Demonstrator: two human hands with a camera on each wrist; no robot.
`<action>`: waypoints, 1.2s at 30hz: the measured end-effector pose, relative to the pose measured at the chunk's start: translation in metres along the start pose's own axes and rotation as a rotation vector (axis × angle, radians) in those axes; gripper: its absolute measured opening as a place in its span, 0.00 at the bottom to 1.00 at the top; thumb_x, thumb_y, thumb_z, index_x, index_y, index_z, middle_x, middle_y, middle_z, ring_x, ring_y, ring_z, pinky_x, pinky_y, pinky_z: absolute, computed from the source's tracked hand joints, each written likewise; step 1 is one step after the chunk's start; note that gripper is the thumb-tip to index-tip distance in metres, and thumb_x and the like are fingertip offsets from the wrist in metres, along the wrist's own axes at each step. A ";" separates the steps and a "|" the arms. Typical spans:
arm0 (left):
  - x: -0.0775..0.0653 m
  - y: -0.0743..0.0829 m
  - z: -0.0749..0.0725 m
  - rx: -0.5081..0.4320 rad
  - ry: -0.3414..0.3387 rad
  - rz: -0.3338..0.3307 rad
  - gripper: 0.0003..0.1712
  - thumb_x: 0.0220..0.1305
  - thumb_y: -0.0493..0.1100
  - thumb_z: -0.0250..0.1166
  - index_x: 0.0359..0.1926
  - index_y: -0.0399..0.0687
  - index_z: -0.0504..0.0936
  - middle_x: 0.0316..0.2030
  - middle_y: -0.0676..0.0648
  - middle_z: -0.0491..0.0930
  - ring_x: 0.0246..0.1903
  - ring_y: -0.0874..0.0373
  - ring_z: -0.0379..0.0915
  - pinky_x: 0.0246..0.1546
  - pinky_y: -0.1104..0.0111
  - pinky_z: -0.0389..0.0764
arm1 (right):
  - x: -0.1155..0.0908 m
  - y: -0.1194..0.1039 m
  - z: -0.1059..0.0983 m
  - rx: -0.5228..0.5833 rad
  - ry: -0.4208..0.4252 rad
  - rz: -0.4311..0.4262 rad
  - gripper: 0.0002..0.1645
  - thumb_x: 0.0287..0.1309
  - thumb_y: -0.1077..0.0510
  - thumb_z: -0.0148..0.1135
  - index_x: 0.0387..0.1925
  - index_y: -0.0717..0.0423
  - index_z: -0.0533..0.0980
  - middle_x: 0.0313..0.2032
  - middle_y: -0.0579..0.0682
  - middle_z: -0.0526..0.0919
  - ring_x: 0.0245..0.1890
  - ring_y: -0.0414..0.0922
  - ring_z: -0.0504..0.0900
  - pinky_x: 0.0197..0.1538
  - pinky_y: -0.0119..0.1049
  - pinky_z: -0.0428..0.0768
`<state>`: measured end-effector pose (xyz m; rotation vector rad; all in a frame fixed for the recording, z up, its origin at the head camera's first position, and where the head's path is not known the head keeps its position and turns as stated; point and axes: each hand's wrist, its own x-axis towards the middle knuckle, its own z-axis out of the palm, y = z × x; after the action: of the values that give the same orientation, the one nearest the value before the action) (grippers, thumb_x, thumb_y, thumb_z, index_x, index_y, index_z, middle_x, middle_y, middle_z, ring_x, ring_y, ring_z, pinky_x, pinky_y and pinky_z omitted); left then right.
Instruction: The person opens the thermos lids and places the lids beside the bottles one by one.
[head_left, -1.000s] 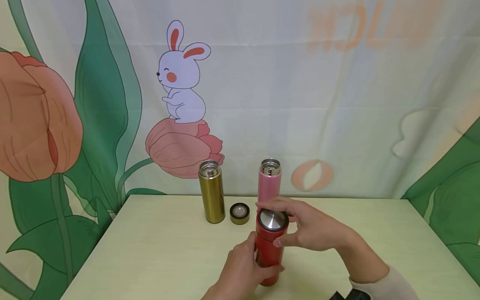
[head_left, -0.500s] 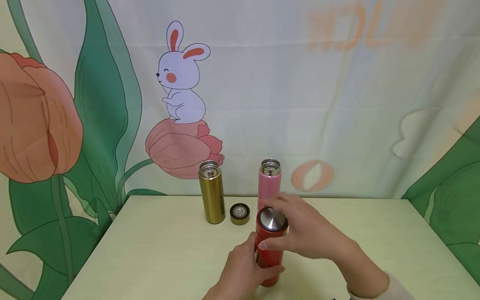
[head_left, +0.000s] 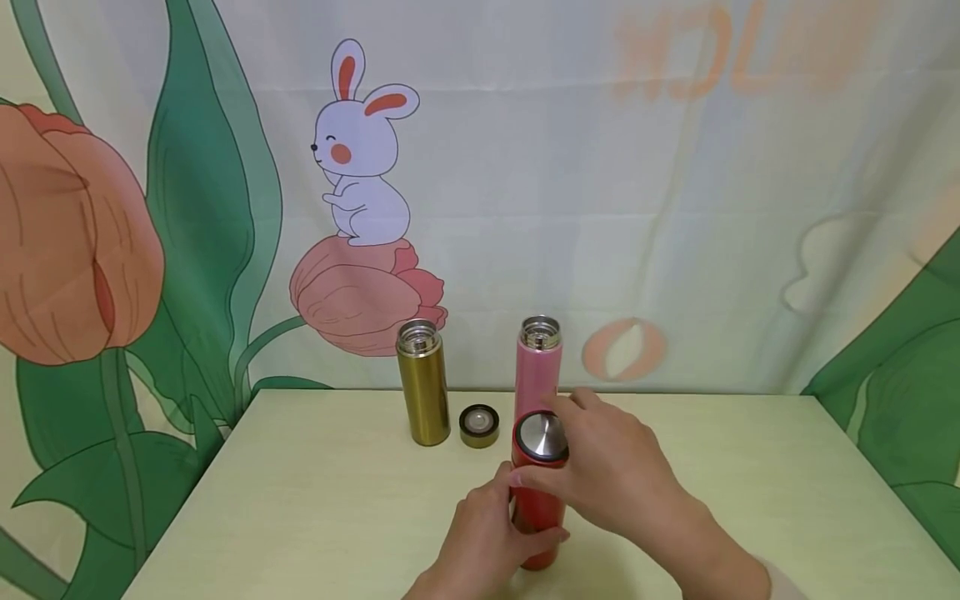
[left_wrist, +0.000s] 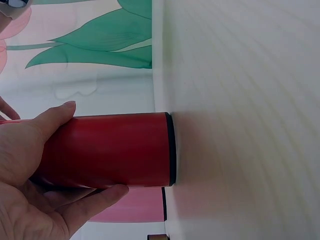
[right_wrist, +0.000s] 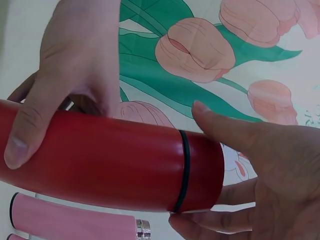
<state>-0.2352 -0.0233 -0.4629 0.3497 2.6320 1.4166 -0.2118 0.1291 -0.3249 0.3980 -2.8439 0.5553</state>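
Note:
A red thermos bottle (head_left: 537, 504) stands upright near the front middle of the table, its steel-topped lid (head_left: 542, 437) on. My left hand (head_left: 480, 533) grips the body, thumb and fingers wrapped round it. Round the lid curls my right hand (head_left: 618, 471), thumb on the near side and fingers on the far side. In the right wrist view a black ring (right_wrist: 184, 170) marks the seam between lid and body. The left wrist view has the black-edged base of the red bottle (left_wrist: 120, 150) against the table.
Behind the red bottle stands a lidless pink thermos (head_left: 536, 379), partly hidden. A lidless gold thermos (head_left: 425, 396) is to its left, with a gold lid (head_left: 479, 427) lying upside down beside it. The pale table (head_left: 315, 500) ends at a printed curtain (head_left: 480, 167).
My right hand has turned round the lid, its thumb sliding left across the front and its wrist swinging down. The left hand and the bottle keep their place.

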 end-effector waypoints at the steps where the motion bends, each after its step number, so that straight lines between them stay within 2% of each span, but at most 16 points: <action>1: 0.000 0.000 0.000 0.002 -0.001 0.002 0.45 0.50 0.64 0.81 0.63 0.53 0.72 0.51 0.53 0.86 0.50 0.57 0.82 0.53 0.55 0.86 | -0.001 -0.001 0.001 -0.018 0.010 0.004 0.35 0.42 0.31 0.82 0.45 0.45 0.80 0.36 0.42 0.79 0.28 0.40 0.77 0.33 0.38 0.77; 6: 0.000 0.001 -0.001 0.013 -0.003 -0.001 0.43 0.49 0.64 0.81 0.60 0.55 0.72 0.50 0.54 0.86 0.48 0.59 0.81 0.53 0.56 0.86 | -0.003 -0.006 0.004 -0.098 0.066 -0.010 0.35 0.41 0.32 0.83 0.42 0.50 0.80 0.29 0.44 0.74 0.20 0.42 0.71 0.27 0.36 0.72; 10: -0.001 0.002 -0.001 0.032 0.004 0.011 0.43 0.49 0.65 0.81 0.59 0.55 0.72 0.49 0.53 0.87 0.47 0.59 0.82 0.52 0.56 0.85 | -0.004 -0.007 0.005 -0.115 0.084 -0.026 0.34 0.41 0.35 0.84 0.42 0.51 0.81 0.29 0.44 0.74 0.20 0.42 0.71 0.26 0.37 0.72; 16: -0.002 0.003 -0.001 0.043 0.009 0.013 0.45 0.48 0.66 0.81 0.61 0.53 0.72 0.50 0.52 0.87 0.49 0.58 0.82 0.54 0.55 0.85 | -0.003 -0.007 0.004 -0.094 0.057 -0.024 0.32 0.43 0.37 0.84 0.43 0.51 0.81 0.31 0.44 0.76 0.22 0.41 0.73 0.27 0.37 0.74; 23: -0.002 0.002 -0.001 0.039 0.008 0.014 0.47 0.48 0.66 0.81 0.63 0.51 0.72 0.50 0.51 0.87 0.50 0.57 0.83 0.55 0.54 0.85 | -0.001 -0.006 -0.001 -0.047 -0.012 -0.024 0.30 0.46 0.42 0.84 0.47 0.50 0.82 0.37 0.44 0.80 0.31 0.41 0.79 0.35 0.39 0.79; 30: -0.002 0.000 -0.001 0.051 0.029 0.070 0.43 0.50 0.65 0.80 0.60 0.54 0.72 0.48 0.55 0.87 0.49 0.59 0.83 0.53 0.59 0.84 | 0.003 0.000 -0.006 0.038 -0.073 -0.104 0.22 0.47 0.52 0.83 0.44 0.47 0.83 0.42 0.41 0.82 0.40 0.40 0.81 0.45 0.41 0.81; 36: -0.003 0.000 -0.002 0.055 0.024 0.069 0.41 0.50 0.65 0.80 0.59 0.55 0.72 0.47 0.57 0.87 0.48 0.60 0.82 0.52 0.59 0.84 | 0.006 0.005 -0.008 0.093 -0.122 -0.158 0.25 0.47 0.58 0.82 0.48 0.47 0.83 0.47 0.41 0.82 0.44 0.40 0.82 0.51 0.42 0.82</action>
<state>-0.2331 -0.0254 -0.4615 0.4360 2.7069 1.3788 -0.2180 0.1350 -0.3173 0.6893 -2.8744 0.6535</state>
